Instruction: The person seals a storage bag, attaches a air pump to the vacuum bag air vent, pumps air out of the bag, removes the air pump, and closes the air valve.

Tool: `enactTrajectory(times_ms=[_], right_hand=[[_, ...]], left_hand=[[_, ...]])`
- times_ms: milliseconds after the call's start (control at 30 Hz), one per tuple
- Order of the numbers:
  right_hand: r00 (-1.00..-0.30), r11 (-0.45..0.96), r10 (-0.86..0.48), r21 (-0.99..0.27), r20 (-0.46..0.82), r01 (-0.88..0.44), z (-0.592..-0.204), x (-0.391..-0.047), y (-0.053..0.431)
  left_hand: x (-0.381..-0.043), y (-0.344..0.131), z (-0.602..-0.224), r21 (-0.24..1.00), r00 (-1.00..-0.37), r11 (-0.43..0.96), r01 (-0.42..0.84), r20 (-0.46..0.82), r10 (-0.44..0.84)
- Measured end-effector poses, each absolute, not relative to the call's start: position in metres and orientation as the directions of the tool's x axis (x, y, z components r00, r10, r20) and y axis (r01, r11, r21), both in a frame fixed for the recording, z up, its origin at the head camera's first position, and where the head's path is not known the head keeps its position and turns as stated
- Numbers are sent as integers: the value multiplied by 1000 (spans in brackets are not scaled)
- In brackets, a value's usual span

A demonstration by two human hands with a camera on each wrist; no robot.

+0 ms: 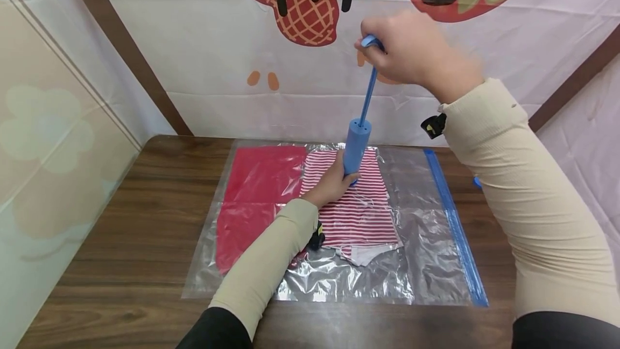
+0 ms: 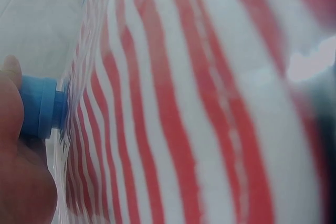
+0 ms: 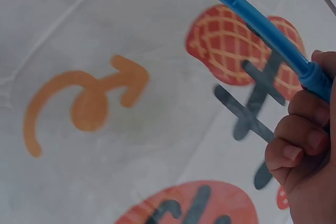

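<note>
A blue hand pump [image 1: 357, 144] stands slightly tilted on a clear plastic storage bag [image 1: 428, 230]. My left hand [image 1: 334, 181] grips its barrel low down, near the bag. High above, my right hand [image 1: 409, 50] is curled round the pump handle [image 1: 372, 42], and the rod [image 1: 368, 96] is drawn far out. Inside the bag lie a folded red cloth [image 1: 263, 198] and a red-and-white striped garment [image 1: 360, 225]. In the left wrist view, the pump's lower end [image 2: 42, 107] meets the film beside the stripes. The right wrist view shows my fingers [image 3: 304, 129] round the handle.
A blue zip strip [image 1: 457, 230] runs down the bag's right edge. Under everything is a brown wooden table [image 1: 106, 246]. A printed white curtain [image 1: 203, 53] hangs behind it, and a small blue object [image 1: 477, 182] lies by my right sleeve.
</note>
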State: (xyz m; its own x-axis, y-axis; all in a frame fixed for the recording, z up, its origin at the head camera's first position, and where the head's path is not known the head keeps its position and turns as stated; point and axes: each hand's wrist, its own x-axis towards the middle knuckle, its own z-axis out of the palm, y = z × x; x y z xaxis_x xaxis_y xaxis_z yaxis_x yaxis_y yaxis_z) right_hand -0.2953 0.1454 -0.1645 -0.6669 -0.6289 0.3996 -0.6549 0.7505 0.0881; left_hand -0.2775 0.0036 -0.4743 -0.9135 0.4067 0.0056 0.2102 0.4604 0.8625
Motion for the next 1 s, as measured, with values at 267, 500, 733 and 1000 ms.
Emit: enactTrajectory(times_ms=[267, 500, 733, 1000], right_hand=[[-687, 739, -659, 95, 306, -666, -202, -301, 144], [-681, 716, -686, 71, 257, -695, -233, -305, 146], [-707, 732, -668, 29, 232, -681, -262, -301, 146], [-720, 740, -658, 14, 220, -672, -284, -300, 146]], left_hand=[[-278, 4, -474, 860, -914, 461, 220, 16, 406], [-279, 4, -475, 861, -912, 450, 235, 34, 409], [-279, 4, -476, 867, -909, 434, 245, 50, 415], [-280, 4, -479, 872, -902, 410, 268, 77, 425]])
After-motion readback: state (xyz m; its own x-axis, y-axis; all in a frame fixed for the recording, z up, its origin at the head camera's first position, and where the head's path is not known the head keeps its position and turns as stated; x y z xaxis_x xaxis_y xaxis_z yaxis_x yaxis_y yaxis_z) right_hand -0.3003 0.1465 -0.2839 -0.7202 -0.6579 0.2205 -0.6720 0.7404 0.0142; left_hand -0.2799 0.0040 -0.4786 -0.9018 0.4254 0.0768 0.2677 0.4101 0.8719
